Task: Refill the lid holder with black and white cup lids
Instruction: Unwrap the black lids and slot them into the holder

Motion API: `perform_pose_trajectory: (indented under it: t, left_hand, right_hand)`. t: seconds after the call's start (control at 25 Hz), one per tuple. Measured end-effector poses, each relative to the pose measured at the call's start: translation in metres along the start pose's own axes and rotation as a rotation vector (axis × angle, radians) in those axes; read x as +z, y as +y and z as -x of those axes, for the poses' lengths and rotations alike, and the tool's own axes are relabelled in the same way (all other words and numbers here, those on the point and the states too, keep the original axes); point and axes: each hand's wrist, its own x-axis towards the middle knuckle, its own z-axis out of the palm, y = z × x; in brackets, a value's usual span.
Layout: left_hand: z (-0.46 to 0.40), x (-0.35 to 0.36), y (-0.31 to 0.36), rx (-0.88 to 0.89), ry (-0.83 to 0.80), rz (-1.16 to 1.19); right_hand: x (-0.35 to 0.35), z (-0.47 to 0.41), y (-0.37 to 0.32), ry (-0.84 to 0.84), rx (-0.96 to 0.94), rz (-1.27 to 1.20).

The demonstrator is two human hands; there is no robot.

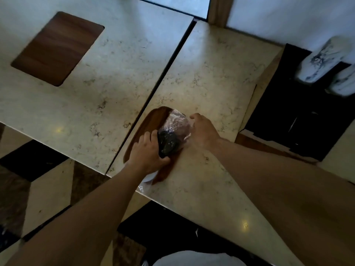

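A stack of black cup lids (167, 143) lies in a clear plastic sleeve (175, 121) over a brown wooden recess (148, 121) in the marble counter. My left hand (148, 152) grips the near end of the black stack. My right hand (203, 131) pinches the plastic sleeve on its right side. Under my left wrist a white lid stack (150, 177) in plastic shows at the counter's edge, mostly hidden.
A second brown wooden recess (57, 48) sits in the left counter slab (115, 77). A dark gap (165, 70) divides the two slabs. At the right, sleeves of white lids (324, 60) stand in a black holder (299, 116). Floor tiles lie below.
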Motion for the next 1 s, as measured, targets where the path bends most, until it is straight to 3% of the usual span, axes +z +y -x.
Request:
perform_pose_trajectory:
  t: [0.36,1.0]
  left_hand:
    - [0.008,-0.007,0.064,0.232,-0.014,-0.09]
    - [0.02,0.05,0.182,0.704,-0.218,-0.319]
  right_hand:
    - [-0.013,0.076,0.081,0.089,0.161,-0.254]
    - [0.002,0.227,0.19,0.243,0.581,-0.495]
